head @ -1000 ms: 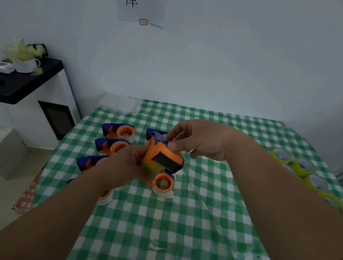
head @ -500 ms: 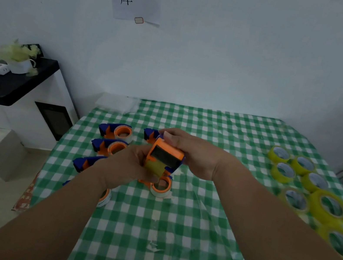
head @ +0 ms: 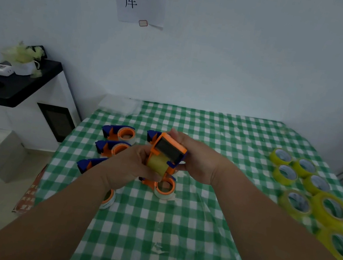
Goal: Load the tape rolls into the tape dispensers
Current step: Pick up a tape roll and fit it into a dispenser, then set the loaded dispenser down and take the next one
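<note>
Both our hands close around one orange tape dispenser, held up above the green checked tablecloth. Our left hand grips its lower part from the left, fingers curled by the yellow tape roll seated in it; our right hand wraps it from the right side. Behind and to the left of the held dispenser lie more orange-and-blue dispensers on the cloth, each with a roll fitted, and another lies just below it. Well to the right of the held dispenser, near the cloth's right edge, we see a cluster of loose yellow tape rolls. Far to its left stands a black shelf.
</note>
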